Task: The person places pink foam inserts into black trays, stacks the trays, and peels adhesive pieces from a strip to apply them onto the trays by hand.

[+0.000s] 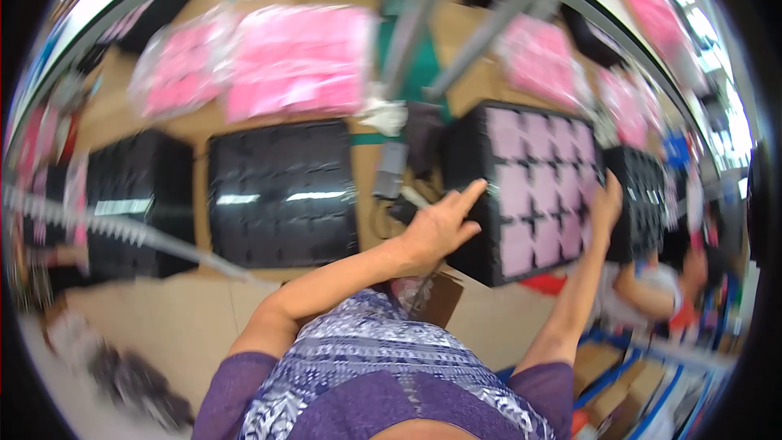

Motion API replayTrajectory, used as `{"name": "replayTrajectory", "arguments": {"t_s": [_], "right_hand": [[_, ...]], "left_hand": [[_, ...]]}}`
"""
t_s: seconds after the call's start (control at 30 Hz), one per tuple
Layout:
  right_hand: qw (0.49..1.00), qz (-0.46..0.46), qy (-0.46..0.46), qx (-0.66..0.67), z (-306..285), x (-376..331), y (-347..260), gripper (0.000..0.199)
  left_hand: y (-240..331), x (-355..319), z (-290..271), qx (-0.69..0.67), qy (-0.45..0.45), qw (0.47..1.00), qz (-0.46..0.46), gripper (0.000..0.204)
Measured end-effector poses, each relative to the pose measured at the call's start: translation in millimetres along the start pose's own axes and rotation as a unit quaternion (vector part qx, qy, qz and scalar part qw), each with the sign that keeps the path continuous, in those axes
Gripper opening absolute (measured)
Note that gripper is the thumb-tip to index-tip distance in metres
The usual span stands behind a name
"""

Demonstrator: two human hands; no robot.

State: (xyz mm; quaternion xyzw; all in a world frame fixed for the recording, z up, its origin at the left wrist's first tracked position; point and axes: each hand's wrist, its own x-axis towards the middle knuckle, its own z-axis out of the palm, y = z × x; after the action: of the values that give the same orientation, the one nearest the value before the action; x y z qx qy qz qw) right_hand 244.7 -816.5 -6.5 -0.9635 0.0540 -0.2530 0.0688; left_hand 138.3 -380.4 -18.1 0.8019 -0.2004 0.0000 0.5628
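Note:
A stack of black trays (pixel 472 195) stands to my right on the wooden bench, its top tray filled with several pink square pieces (pixel 542 187). My left hand (pixel 440 224) rests against the stack's left side with the forefinger stretched up to the top edge. My right hand (pixel 607 200) presses against the stack's right side, fingers up. Both hands clasp the stack between them. The picture is blurred by motion.
An empty black tray (pixel 281 191) lies in the middle of the bench and another stack (pixel 138 195) at the left. Bags of pink pieces (pixel 297 57) lie at the back. More black trays (pixel 648 195) stand right of my stack. Another person's arm (pixel 652 293) shows at the lower right.

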Motion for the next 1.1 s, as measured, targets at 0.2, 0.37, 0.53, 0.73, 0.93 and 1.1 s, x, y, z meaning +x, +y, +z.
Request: {"name": "replayTrajectory", "arguments": {"t_s": [0.2, 0.37, 0.53, 0.73, 0.93, 1.1], "right_hand": [[0.968, -0.081, 0.031, 0.237, -127.8, -91.5, -227.4, 0.021], [0.671, -0.048, -0.459, 0.580, -81.8, -172.0, -465.3, 0.017], [0.554, -0.203, -0.603, 0.536, 55.7, -264.3, -648.9, 0.041], [0.368, -0.151, -0.806, 0.438, 87.9, -282.9, -690.6, 0.020], [0.081, 0.036, -0.868, 0.488, 89.1, -277.8, -608.0, 0.024], [0.112, 0.044, -0.870, 0.479, 75.8, -285.3, -582.5, 0.024]], "left_hand": [[9.5, -160.0, -158.1, 0.133, 0.338, 0.930, -0.060, 0.044], [18.7, -288.3, -255.6, 0.158, 0.678, 0.710, -0.109, 0.020], [0.1, -348.6, -259.7, 0.118, 0.449, 0.789, -0.403, 0.018], [-64.8, -367.5, -242.3, 0.109, 0.279, 0.839, -0.455, 0.040], [-51.8, -305.7, -291.7, -0.238, 0.326, 0.857, -0.320, 0.036], [-61.8, -288.0, -316.9, -0.465, 0.206, 0.849, -0.140, 0.020]]}}
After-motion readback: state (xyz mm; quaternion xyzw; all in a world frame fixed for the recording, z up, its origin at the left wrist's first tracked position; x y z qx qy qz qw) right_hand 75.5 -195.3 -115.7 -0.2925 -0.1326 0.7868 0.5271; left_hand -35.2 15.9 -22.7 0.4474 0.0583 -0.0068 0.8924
